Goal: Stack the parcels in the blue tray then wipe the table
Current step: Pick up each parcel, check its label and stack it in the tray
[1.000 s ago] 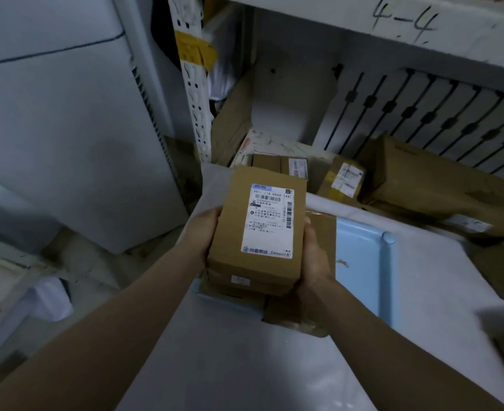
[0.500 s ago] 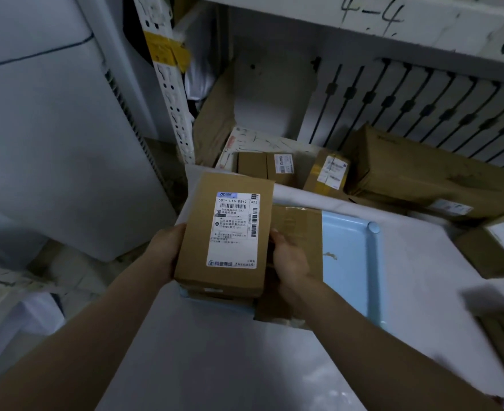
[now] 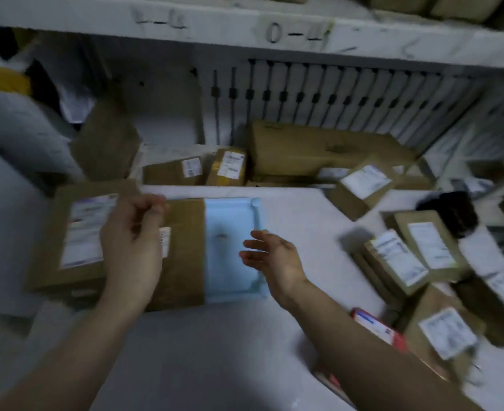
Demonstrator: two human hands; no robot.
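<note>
Dim light, heavy motion blur

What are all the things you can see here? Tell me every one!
Blue tray: one, light blue, middle of the table.
Plain parcel: one, brown, covering the tray's left part.
Labelled parcel: one, brown with a white label, left of the plain parcel.
Loose parcels: several, brown with white labels, table's right side.
Flat packet: one, red and white, by the right forearm.
Dark thing: one, black, far right; too blurred to name.
Shelf boxes: several, brown, behind the table.
Shelf: one, white, above.
Table: one, white.
Left hand: fingers loosely curled, holding nothing, over the parcels.
Right hand: open, over the tray's right rim.
</note>
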